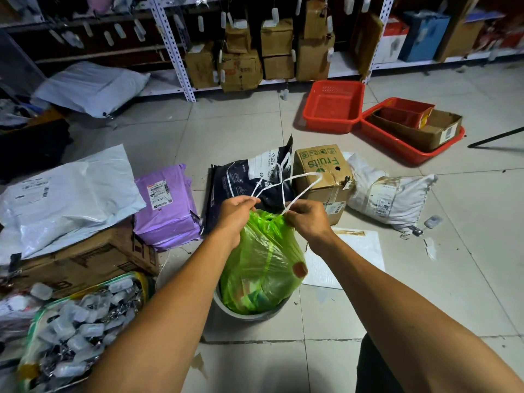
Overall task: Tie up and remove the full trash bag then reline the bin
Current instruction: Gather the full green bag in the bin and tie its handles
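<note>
item: green trash bag (pixel 262 256), thin translucent plastic, full, its lower part sitting in the white bin (pixel 249 312) and its gathered neck raised above the rim. position: floor centre, between a brown carton (pixel 85 259) on the left and a flat white mailer (pixel 351 251) on the right; a purple parcel (pixel 167 205), a dark printed bag (pixel 249 177) and a fruits box (pixel 320 171) lie just beyond.

fittings: white drawstring (pixel 286 185), two loops standing up and crossing above the neck.

left hand (pixel 235 212): closed around the bag's neck with one loop pinched at the fingertips. right hand (pixel 307 217): pinched shut on the other loop where it leaves the hem. whether a knot is already formed cannot be made out from this angle.

handling: film looks soft, slippery and easy to tear; contents appear light, paper and wrappers by the look of it, so the load should lift one-handed. best hold is the cord or the bunched neck, not the stretched sidewall. cinch the loops tight before lifting straight up out of the bin.

status: tying stage; removal and relining not yet done.
</note>
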